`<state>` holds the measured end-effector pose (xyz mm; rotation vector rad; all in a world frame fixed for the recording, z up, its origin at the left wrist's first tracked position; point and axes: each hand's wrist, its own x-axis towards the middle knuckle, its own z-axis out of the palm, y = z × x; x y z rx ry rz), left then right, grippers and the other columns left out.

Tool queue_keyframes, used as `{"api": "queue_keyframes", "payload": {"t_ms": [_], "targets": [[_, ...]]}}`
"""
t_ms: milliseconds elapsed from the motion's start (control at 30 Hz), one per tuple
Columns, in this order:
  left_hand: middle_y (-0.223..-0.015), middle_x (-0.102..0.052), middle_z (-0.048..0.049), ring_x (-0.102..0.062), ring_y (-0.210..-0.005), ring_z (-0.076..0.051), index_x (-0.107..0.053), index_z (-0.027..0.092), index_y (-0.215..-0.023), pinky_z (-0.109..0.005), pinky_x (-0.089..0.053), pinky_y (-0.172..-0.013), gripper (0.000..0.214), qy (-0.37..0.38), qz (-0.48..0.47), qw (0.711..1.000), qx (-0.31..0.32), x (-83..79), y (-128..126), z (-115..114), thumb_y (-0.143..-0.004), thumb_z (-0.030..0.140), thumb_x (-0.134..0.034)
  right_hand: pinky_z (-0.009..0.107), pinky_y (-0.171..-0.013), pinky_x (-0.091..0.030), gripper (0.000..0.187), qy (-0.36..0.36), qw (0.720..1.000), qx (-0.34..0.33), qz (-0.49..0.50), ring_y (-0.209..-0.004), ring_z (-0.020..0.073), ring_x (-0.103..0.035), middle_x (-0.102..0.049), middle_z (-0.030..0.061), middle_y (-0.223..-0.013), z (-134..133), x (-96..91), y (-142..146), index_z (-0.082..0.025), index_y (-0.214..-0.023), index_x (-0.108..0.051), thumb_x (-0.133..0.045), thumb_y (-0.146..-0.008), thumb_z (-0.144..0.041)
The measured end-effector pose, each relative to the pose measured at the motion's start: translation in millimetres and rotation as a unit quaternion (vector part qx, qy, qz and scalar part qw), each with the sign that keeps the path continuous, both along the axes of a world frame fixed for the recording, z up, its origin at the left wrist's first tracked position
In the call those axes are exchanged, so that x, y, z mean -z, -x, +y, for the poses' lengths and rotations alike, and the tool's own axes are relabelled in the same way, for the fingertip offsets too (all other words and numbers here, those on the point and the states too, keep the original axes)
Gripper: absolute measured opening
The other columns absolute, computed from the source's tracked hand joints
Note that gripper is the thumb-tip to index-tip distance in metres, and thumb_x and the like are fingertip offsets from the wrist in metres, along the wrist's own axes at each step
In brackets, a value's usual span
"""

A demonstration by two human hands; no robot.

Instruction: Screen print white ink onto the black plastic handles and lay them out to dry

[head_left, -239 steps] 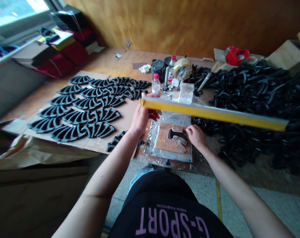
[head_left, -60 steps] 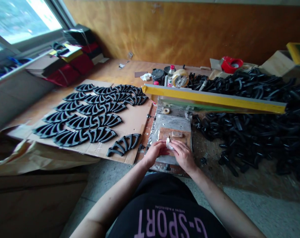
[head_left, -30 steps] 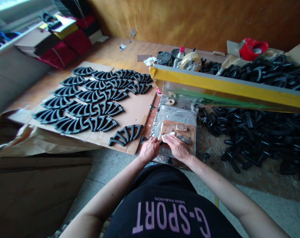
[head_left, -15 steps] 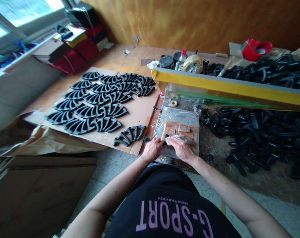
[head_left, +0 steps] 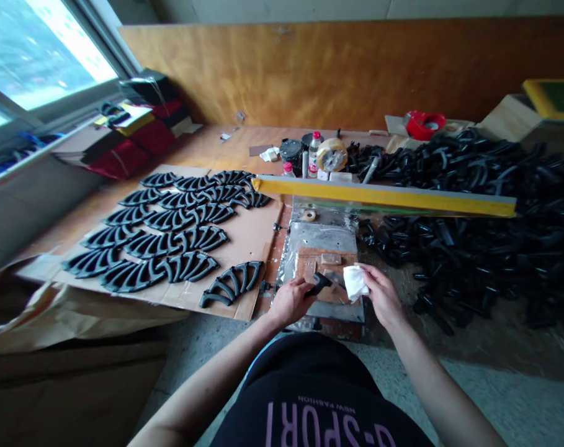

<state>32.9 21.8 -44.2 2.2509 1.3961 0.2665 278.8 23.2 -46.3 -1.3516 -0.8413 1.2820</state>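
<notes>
From my head camera I look down at a flat grey metal plate [head_left: 321, 239], with a rust-brown wooden pad [head_left: 307, 268] lying on it, and I place everything from that plate. My left hand [head_left: 288, 302] is closed in a pinch on a small black moulded plastic piece [head_left: 317, 284], which sits over the near part of the pad; I cannot tell whether it touches the pad. My right hand [head_left: 379, 288] grips a crumpled white tissue [head_left: 355, 282], just right of the black piece and not touching it.

Beyond the plate, a long yellow-edged frame [head_left: 384, 197] spans the far side. If it dropped, it could strike the plate or anything on it. Left of the plate, a tan cardboard sheet [head_left: 258, 248] carries rows of black fan-shaped parts [head_left: 188, 267] on the wooden worktop [head_left: 226, 143]; a careless sweep of my forearm could knock them out of line. Right of the plate, a heap of loose black plastic parts [head_left: 463, 248] lies close, so a slipped piece could be lost among them. My small pinch leaves little hold, and any residue on the tissue could make the piece slide.
</notes>
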Motion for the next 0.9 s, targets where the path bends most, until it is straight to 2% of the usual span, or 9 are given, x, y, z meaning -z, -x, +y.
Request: {"api": "queue_keyframes", "payload": {"t_ms": [200,300,400,500,600,667,733,833,900], "targets": [[-0.106,-0.069,-0.0079,-0.067,-0.099,-0.022,-0.069,0.022,-0.115,-0.031,-0.052,-0.088,0.035,0.011,-0.014,0.991,0.136,-13.1,-95,27,-0.088,0.039,-0.056,0.026,-0.057,-0.055,0.040,0.013,0.969,0.207,0.136,-0.073,0.0164,-0.068,-0.073,0.0032,-0.087,-19,-0.2,-69,-0.019,-0.085,-0.070,-0.089,-0.053,-0.034],[-0.110,-0.069,-0.0110,-0.066,-0.102,-0.024,-0.068,0.019,-0.117,-0.032,-0.052,-0.090,0.037,0.002,0.005,0.984,0.178,-13.2,-140,41,-0.090,0.040,-0.053,0.028,-0.055,-0.056,0.041,-0.001,0.960,0.247,0.133,-0.071,0.0176,-0.068,-0.073,0.0036,-0.083,-27,-0.5,-96,-0.018,-0.083,-0.069,-0.090,-0.051,-0.034],[-0.117,-0.067,-0.0136,-0.063,-0.110,-0.024,-0.061,0.016,-0.128,-0.033,-0.051,-0.094,0.043,-0.011,-0.002,0.984,0.176,-9.9,-165,48,-0.091,0.037,-0.052,0.030,-0.057,-0.058,0.041,-0.018,0.959,0.256,0.121,-0.073,0.0187,-0.069,-0.073,0.0045,-0.087,-34,0.7,-110,-0.019,-0.087,-0.070,-0.089,-0.053,-0.033],[-0.121,-0.066,-0.0136,-0.060,-0.116,-0.025,-0.059,0.016,-0.131,-0.035,-0.048,-0.099,0.047,-0.001,-0.058,0.985,0.162,-6.7,-164,45,-0.091,0.040,-0.053,0.029,-0.059,-0.058,0.039,-0.026,0.962,0.246,0.116,-0.077,0.0183,-0.069,-0.072,0.0041,-0.090,-37,0.0,-105,-0.019,-0.089,-0.070,-0.088,-0.056,-0.031],[-0.117,-0.068,-0.0116,-0.064,-0.108,-0.024,-0.060,0.018,-0.129,-0.035,-0.050,-0.095,0.053,0.094,-0.188,0.972,0.110,-6.1,-148,35,-0.091,0.052,-0.049,0.028,-0.060,-0.057,0.036,-0.016,0.973,0.201,0.115,-0.078,0.0177,-0.068,-0.071,0.0040,-0.091,-34,-5.0,-83,-0.019,-0.090,-0.070,-0.086,-0.059,-0.029],[-0.108,-0.071,-0.0100,-0.067,-0.092,-0.022,-0.061,0.017,-0.127,-0.032,-0.054,-0.080,0.058,0.196,-0.299,0.933,0.042,-5.9,-135,27,-0.089,0.059,-0.047,0.027,-0.060,-0.057,0.037,-0.004,0.981,0.154,0.117,-0.077,0.0172,-0.067,-0.071,0.0042,-0.092,-29,-9.8,-61,-0.020,-0.093,-0.070,-0.085,-0.060,-0.030],[-0.094,-0.071,-0.0075,-0.066,-0.075,-0.017,-0.064,0.015,-0.116,-0.028,-0.053,-0.065,0.058,0.277,-0.407,0.869,-0.038,-5.1,-123,22,-0.085,0.062,-0.050,0.025,-0.060,-0.055,0.041,0.006,0.988,0.102,0.119,-0.076,0.0160,-0.066,-0.071,0.0039,-0.094,-23,-14.7,-37,-0.021,-0.098,-0.069,-0.085,-0.061,-0.031],[-0.074,-0.064,-0.0023,-0.057,-0.060,-0.011,-0.066,0.012,-0.092,-0.023,-0.048,-0.056,0.049,0.311,-0.511,0.790,-0.134,-4.4,-104,21,-0.077,0.059,-0.062,0.022,-0.059,-0.051,0.043,0.013,0.994,0.035,0.105,-0.074,0.0141,-0.064,-0.071,0.0029,-0.091,-13,-21.7,-5,-0.021,-0.101,-0.068,-0.083,-0.063,-0.035],[-0.069,-0.061,0.0000,-0.055,-0.059,-0.009,-0.065,0.012,-0.084,-0.021,-0.047,-0.056,0.044,0.302,-0.535,0.772,-0.163,-6.3,-91,23,-0.074,0.054,-0.068,0.022,-0.060,-0.050,0.043,0.014,0.996,0.005,0.083,-0.073,0.0143,-0.063,-0.071,0.0031,-0.089,-7,-27.3,10,-0.020,-0.098,-0.068,-0.083,-0.062,-0.039]]}}
